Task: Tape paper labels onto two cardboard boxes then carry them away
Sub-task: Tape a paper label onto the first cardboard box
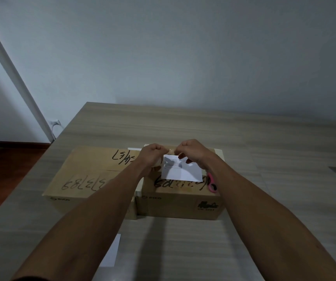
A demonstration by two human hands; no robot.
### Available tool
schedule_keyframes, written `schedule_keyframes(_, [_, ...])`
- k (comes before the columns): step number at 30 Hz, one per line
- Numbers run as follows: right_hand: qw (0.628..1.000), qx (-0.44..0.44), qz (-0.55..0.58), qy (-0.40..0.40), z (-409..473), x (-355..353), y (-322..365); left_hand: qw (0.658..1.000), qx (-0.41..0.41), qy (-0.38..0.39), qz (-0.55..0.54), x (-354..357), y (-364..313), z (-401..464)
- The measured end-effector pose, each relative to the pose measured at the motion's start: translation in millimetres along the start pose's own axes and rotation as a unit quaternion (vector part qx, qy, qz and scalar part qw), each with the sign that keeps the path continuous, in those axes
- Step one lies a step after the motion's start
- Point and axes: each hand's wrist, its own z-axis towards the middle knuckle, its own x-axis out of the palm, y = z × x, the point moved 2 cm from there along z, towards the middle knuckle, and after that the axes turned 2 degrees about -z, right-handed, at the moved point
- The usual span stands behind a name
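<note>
Two brown cardboard boxes stand side by side and touching on the pale wood-grain table [264, 138]. The left cardboard box [86, 175] has black handwritten marks on its top. The right cardboard box [179, 201] carries a white rectangular paper label [180, 171] lying flat on its top, with small printed text at its upper left part.

Both hands are raised just above the far edge of this label. The left hand [152, 154] is curled into a loose fist, and its thumb and forefinger are pinched together on the end of a short strip of clear brownish tape [170, 151]. Under this hand a pale roll shape is partly visible, but it is too hidden to say if the hand holds it. The right hand [191, 152] is also curled closed, and its fingertips [180, 155] pinch the other end of the same strip. The strip is stretched between the two hands, over the upper edge of the label; if it already touches the paper is not clear.

A pair of pink-handled scissors [211, 184] lies on the right box, just beside the right forearm. A second white paper sheet [112, 252] lies on the table near the person, partly covered by the left forearm.
</note>
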Motion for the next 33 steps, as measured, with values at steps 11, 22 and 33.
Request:
schedule_keyframes(11, [0.997, -0.004, -0.076, 0.027, 15, -6, -5, 0.998, -0.051, -0.037, -0.01, -3, 4, 14])
schedule_keyframes(22, [0.998, -0.009, -0.057, 0.036, 27, -6, -8, 0.998, -0.043, 0.003, 0.037, 3, 1, 19])
schedule_keyframes(33, [0.995, 0.003, -0.088, 0.05, 38, -3, -12, 0.998, -0.048, -0.007, 0.037, 0, 5, 31])
